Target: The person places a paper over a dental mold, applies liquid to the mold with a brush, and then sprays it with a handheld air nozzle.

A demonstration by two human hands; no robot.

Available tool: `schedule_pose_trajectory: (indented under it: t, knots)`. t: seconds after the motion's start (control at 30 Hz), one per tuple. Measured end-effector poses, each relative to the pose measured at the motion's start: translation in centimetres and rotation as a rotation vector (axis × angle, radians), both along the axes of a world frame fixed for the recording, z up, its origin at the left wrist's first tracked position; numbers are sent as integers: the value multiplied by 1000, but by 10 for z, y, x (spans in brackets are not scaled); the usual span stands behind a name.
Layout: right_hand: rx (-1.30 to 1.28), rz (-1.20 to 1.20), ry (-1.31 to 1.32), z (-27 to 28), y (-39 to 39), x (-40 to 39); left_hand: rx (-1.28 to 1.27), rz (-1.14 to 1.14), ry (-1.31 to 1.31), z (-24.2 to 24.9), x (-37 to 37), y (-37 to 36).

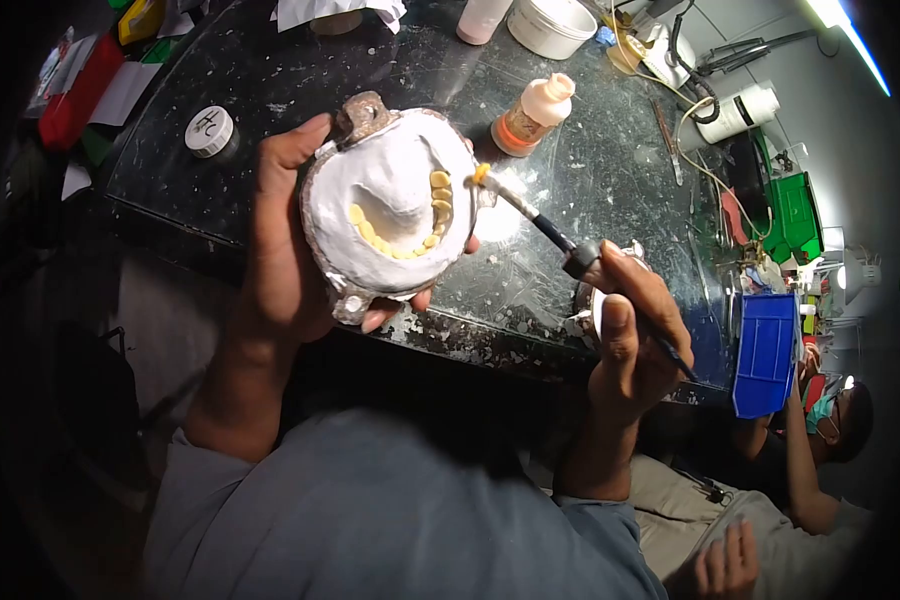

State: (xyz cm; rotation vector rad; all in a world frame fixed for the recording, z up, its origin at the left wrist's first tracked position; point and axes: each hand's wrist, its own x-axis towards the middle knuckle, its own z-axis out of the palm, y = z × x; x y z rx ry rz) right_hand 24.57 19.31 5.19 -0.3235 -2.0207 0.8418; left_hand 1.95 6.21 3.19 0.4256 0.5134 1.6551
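My left hand (285, 235) holds a round metal flask filled with white plaster (380, 185), tilted up toward me. A curved row of yellowish teeth (374, 236) is set in the plaster. In my right hand (635, 335) is a dark-handled brush (550, 232), its yellow-orange tip beside the flask's right rim. Whether the tip touches the rim is unclear. Just beyond the flask stands an uncapped bottle with orange liquid (532, 117). A white marked lid (209, 131) lies on the table to the left. Behind my right hand, another metal piece (588, 300) is partly hidden.
The scratched dark table (370, 70) spans the view. A white tub (552, 27) stands at the back. Green (795, 215) and blue (766, 352) bins are at the right. Another person (820, 430) sits at the lower right, with one hand (727, 560) low down.
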Motion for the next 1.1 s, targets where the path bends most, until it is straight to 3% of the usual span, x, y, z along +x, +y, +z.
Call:
schedule_pose_trajectory:
  t: [0.07, 0.17, 0.3, 0.37, 0.4, 0.5, 0.6, 0.9, 1.03, 1.1]
  knots:
    - [-21, 53, -18, 3, 1, 2, -20, -30, -167, 5, 1, -2]
    - [-150, 207, 121, 3, 7, 3, -16, -21, -110, -2, -3, -3]
    - [-19, 54, -32, 16, 3, -10, 78, -66, -95, -9, -2, -3]
    - [41, 49, -79, 17, 6, -10, 24, 102, -138, -11, 2, -6]
    - [-70, 117, -28, 16, 12, -6, 7, 161, -151, -12, 3, -7]
    - [-195, 131, 19, 17, 11, -6, -93, 250, 66, -4, 13, -1]
    - [14, 99, -10, 18, 12, -11, -119, 307, 224, 0, 20, 5]
    - [-63, 98, -83, 14, 15, -10, -114, 332, 315, 0, 23, 8]
    - [-3, 141, -111, 12, 20, -8, -109, 321, 303, 1, 22, 7]
    - [164, 136, -127, 12, 24, -7, -106, 312, 290, 0, 22, 7]
